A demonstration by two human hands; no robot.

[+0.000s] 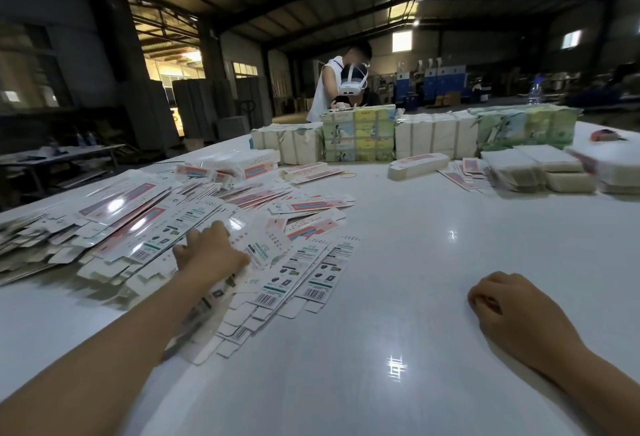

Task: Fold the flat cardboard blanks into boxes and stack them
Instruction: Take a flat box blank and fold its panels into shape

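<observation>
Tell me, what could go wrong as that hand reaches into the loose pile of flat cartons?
The left hand presses on a fanned, slippery pile of flat blanks; pulling one may drag its neighbours along. Blanks already overhang toward the near table edge and might slide off. The right hand rests idle, so nothing steadies the pile.

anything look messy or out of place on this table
Yes. The flat blanks under the left hand lie fanned in a loose, sliding heap, some askew near the table edge. A lone rubber band lies farther back.

Left hand [207, 255] on blanks [166, 227], right hand [509, 304] idle
</observation>
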